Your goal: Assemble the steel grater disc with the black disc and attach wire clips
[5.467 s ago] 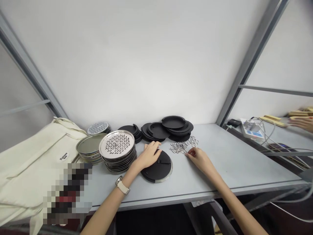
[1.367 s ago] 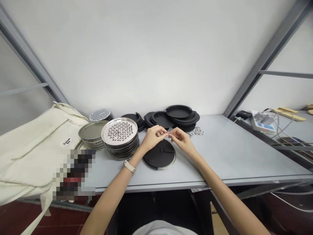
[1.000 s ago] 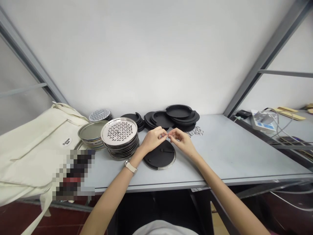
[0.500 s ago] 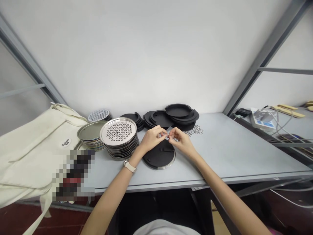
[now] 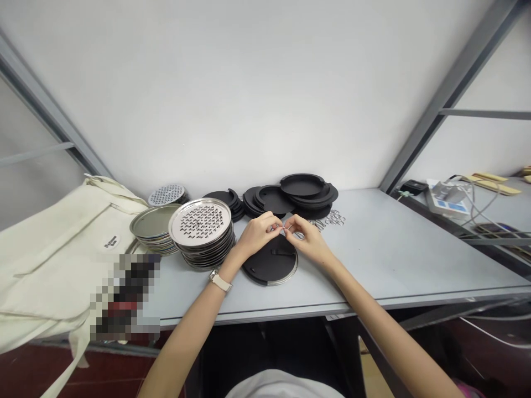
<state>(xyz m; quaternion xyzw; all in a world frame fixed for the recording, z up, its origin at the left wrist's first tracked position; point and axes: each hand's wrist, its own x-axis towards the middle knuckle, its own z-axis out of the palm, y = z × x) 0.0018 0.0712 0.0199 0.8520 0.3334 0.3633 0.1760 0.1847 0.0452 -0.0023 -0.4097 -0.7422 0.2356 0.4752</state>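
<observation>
My left hand, with a watch on its wrist, is pinched over the back edge of a round black disc. Opposite it, my right hand is also pinched, its fingertips meeting those of the left. Whatever lies between the fingertips is too small to name. The disc rests near the table's front edge, with a silvery rim showing at its lower right and a dark strip on its face. Several small metal rings lie just behind my right hand.
Left of my hands stand a stack of perforated metal discs and a stack of plain ones. Black round trays are piled by the wall. A cream bag lies far left; a white device with cables is at right.
Both hands stay pinched together over the disc; the right fingers have shifted slightly at the fingertips. The view has moved very slightly.
</observation>
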